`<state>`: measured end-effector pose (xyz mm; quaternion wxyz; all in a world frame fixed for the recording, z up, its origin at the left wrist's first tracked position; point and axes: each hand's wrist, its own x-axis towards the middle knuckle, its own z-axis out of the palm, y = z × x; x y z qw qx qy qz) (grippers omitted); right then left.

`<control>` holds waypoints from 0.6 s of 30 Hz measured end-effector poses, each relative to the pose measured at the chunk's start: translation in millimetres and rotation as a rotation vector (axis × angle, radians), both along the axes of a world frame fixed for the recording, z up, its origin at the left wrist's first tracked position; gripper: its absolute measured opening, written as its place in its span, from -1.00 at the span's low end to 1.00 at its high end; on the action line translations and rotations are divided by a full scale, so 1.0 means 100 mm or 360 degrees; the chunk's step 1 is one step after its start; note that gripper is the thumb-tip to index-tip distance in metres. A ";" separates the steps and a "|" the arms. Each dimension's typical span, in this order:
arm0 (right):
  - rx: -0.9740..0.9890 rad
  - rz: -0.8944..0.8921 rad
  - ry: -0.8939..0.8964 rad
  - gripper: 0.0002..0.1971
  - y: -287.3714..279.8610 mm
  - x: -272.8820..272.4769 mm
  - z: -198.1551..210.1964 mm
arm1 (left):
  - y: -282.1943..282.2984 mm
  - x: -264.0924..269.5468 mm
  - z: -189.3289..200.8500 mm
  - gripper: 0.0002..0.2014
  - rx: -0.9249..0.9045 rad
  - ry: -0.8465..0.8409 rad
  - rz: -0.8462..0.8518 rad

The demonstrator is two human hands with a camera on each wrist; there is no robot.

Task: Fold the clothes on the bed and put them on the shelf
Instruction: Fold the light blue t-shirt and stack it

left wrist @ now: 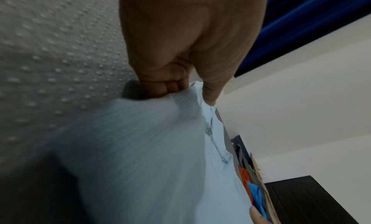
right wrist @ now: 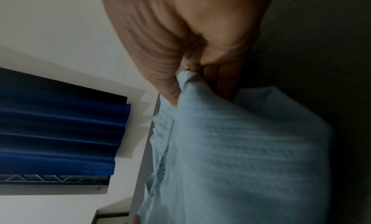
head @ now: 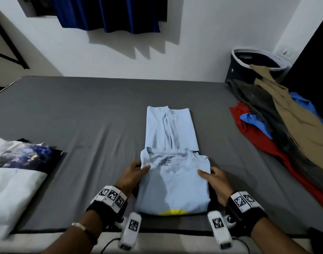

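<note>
both hands, left hand (head: 134, 171) and right hand (head: 214, 177), pinch the light blue t-shirt (head: 172, 184) edges, thumbs on top.

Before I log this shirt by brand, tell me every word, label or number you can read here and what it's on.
Neck label inside the light blue T-shirt: printed lines, too small and blurred to read in the head view.
Same label in the right wrist view: "PL" shows, the rest is blurred.
Square black-and-white marker codes on the wristbands: patterns only, no words.
White printed shirt: a picture, no legible text.
</note>
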<state>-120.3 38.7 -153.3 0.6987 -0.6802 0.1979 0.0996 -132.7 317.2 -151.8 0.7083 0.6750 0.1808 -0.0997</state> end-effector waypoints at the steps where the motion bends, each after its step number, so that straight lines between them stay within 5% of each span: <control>1: -0.0029 -0.0001 -0.0008 -0.82 -0.01 -0.08 0.00 | 0.00 -0.07 -0.01 -0.76 -0.0013 0.0007 0.0030; 5: -0.0192 0.0063 -0.0007 -0.70 -0.07 -0.43 -0.08 | 0.03 -0.38 -0.09 -0.58 0.0133 0.0083 0.0010; 9: -0.0180 0.0101 -0.0117 -0.65 -0.06 -0.58 -0.07 | 0.06 -0.60 -0.14 -0.18 0.0344 0.0087 -0.0201; 18: -0.0170 0.0058 -0.0258 -0.70 -0.12 -0.87 -0.09 | 0.03 -0.86 -0.05 -0.67 0.0365 0.0018 -0.0277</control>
